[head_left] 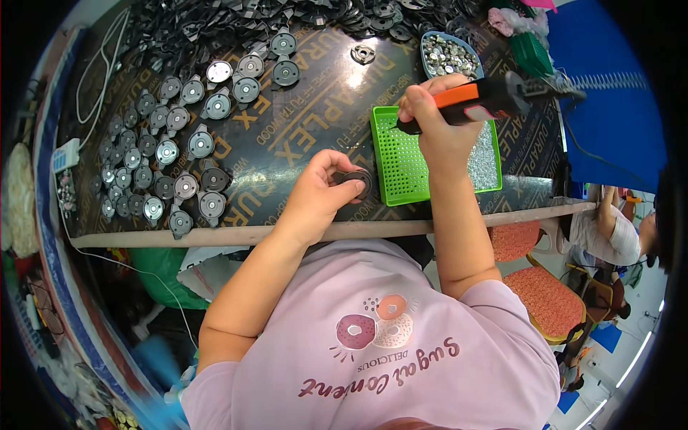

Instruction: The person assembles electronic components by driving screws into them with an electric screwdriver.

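My left hand (315,188) pinches a small round black disc-shaped part (366,185) between thumb and fingers, just above the table near its front edge. Wrapped around a black and orange electric screwdriver (494,99), my right hand (446,136) holds it over a green perforated tray (377,143). The screwdriver's tip points left, apart from the disc. Small silvery screws (487,159) lie in the right part of the tray, partly hidden by my right forearm. To the left, several round grey-and-black parts with tabs (201,143) lie spread in rows.
A pile of black parts (172,32) fills the far side of the table. Behind the tray stands a light-blue bowl (426,63) of small metal pieces. One round part (363,54) lies nearby. A coiled cord (609,82) runs right from the screwdriver. Another person (609,229) sits at right.
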The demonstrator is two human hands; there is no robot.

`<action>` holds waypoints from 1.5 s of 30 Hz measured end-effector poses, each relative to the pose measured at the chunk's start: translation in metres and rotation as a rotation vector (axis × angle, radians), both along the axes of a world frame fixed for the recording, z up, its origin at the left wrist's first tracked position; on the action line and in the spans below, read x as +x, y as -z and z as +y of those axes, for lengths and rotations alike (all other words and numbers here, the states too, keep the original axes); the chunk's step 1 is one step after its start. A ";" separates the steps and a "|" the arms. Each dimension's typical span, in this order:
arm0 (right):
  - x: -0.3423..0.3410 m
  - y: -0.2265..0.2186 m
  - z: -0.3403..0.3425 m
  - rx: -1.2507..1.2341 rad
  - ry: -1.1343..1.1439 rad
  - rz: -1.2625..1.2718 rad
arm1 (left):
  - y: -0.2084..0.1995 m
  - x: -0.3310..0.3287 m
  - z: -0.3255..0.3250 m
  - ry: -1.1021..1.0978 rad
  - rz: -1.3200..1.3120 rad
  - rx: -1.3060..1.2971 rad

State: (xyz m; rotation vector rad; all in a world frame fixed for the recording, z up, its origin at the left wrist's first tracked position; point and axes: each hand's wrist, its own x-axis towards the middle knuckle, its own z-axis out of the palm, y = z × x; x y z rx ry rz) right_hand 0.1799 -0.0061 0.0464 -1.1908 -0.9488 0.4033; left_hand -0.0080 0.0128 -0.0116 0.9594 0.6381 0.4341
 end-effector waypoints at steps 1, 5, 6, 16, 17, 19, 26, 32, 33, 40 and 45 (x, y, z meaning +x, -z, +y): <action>-0.002 -0.002 0.001 -0.020 -0.003 0.025 | -0.005 0.001 0.001 -0.026 0.003 -0.100; 0.002 0.005 0.000 -0.017 0.005 -0.040 | -0.017 0.003 0.005 -0.030 0.064 -0.309; 0.002 0.003 0.000 -0.012 -0.012 0.005 | -0.020 0.004 0.005 -0.030 0.065 -0.308; 0.008 0.008 0.000 0.033 -0.040 -0.065 | -0.016 0.008 0.008 -0.020 0.058 -0.355; 0.008 0.009 0.000 0.033 -0.041 -0.064 | -0.016 0.008 0.009 -0.027 0.058 -0.373; 0.007 0.008 0.001 0.030 -0.051 -0.072 | -0.015 0.007 0.009 -0.028 0.053 -0.371; 0.002 -0.013 -0.007 0.218 -0.208 0.281 | -0.014 0.008 0.007 -0.031 0.074 -0.315; -0.023 -0.018 -0.014 0.211 -0.388 0.296 | -0.011 0.010 0.006 -0.048 0.076 -0.336; -0.026 -0.016 -0.015 0.195 -0.400 0.283 | -0.011 0.011 0.006 -0.048 0.076 -0.337; -0.034 -0.010 -0.011 0.203 -0.394 0.317 | -0.017 0.012 0.006 -0.070 0.100 -0.340; -0.035 -0.007 -0.011 0.152 -0.374 0.301 | -0.016 0.012 0.006 -0.068 0.099 -0.350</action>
